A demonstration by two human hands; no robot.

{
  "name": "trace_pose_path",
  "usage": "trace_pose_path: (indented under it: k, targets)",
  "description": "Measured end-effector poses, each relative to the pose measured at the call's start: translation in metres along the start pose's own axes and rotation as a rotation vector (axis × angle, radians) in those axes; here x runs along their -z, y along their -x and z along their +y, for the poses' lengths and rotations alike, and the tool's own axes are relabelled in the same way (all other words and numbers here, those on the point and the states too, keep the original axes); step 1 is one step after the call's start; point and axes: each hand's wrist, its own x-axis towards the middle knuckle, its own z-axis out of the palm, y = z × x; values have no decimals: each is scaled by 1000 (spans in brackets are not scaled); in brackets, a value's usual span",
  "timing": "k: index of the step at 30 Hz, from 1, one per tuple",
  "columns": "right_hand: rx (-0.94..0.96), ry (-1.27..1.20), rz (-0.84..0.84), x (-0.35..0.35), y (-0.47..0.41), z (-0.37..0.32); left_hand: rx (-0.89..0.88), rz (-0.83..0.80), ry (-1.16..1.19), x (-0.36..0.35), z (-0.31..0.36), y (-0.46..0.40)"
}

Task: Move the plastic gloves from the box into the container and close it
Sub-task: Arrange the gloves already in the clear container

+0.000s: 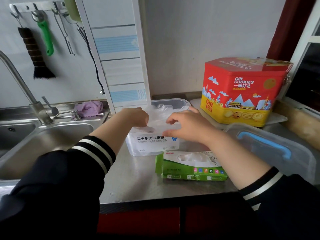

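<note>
Stainless steel counter [138, 174] fills the middle of the frame, with a sink [52, 135] at the left and a red and yellow cookie tin [242, 90] at the upper right. At the centre both hands reach into the clear container [152, 146], the left hand [136, 116] and the right hand [188, 127] each with a curled grip on the crumpled plastic gloves [161, 113] inside it. Just below lies the green glove box [190, 168], and the clear lid [273, 149] with its blue handle rests at the right.
</note>
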Motion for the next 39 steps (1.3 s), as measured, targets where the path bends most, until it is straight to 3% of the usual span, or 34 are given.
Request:
trace_pose_path:
  k: [8,12,16,19,22,25,28,35,39]
  targets:
    - [65,-258,281,-3,20,15,23,403,273,7,-4,27]
    - [38,-285,395,-14,23,18,-111,672,571,-8,26,51]
    - [120,-284,656,-17,39,8,-206,774,481,-40,43,61]
    - [157,-322,429,-22,60,-3,-209,884,386,-52,43,57]
    - [39,-291,86,-35,72,0,-228,891,433,-53,42,56]
    - [-85,-347,-96,-36,80,10,-258,888,452,-53,39,58]
    - [-150,-420,-151,-31,83,14,-289,888,437,-53,37,57]
    - [-163,-449,-99,-31,87,15,-223,913,417,-55,30,55]
    - [-159,-430,-213,-31,88,17,-138,917,442,-63,32,55]
